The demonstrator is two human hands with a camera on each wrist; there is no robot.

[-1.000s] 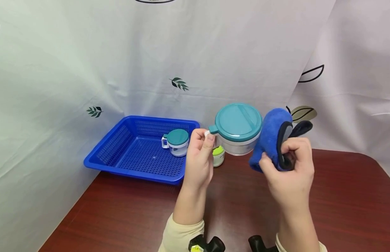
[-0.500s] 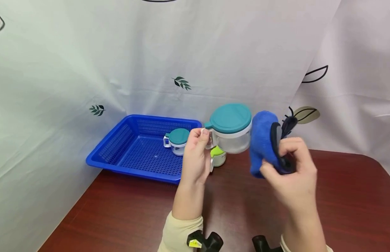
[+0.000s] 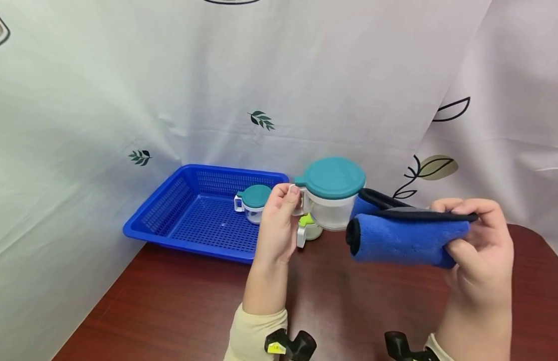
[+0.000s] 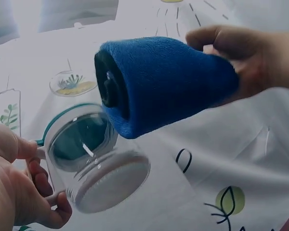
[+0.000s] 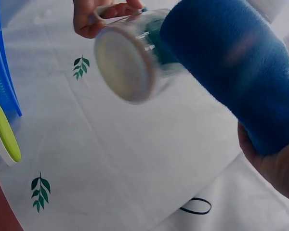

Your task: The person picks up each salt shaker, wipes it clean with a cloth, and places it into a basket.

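Note:
My left hand grips the white handle of a clear jar with a teal lid, held up over the table. In the left wrist view the jar is seen from below, its thumb-side handle between my fingers. My right hand pinches one end of a folded blue cloth with black edging. The cloth's other end points left and overlaps the jar's right side in the head view. From the right wrist the cloth covers part of the jar.
A blue plastic basket stands at the back left, with a smaller teal-lidded jar in it. On the brown table, a green-lidded jar stands behind my left hand. A patterned white curtain hangs behind.
My right hand has moved right, and the cloth has turned from upright to lying sideways, stretched toward the jar. The jar has lowered slightly; my left hand keeps its grip on the handle.

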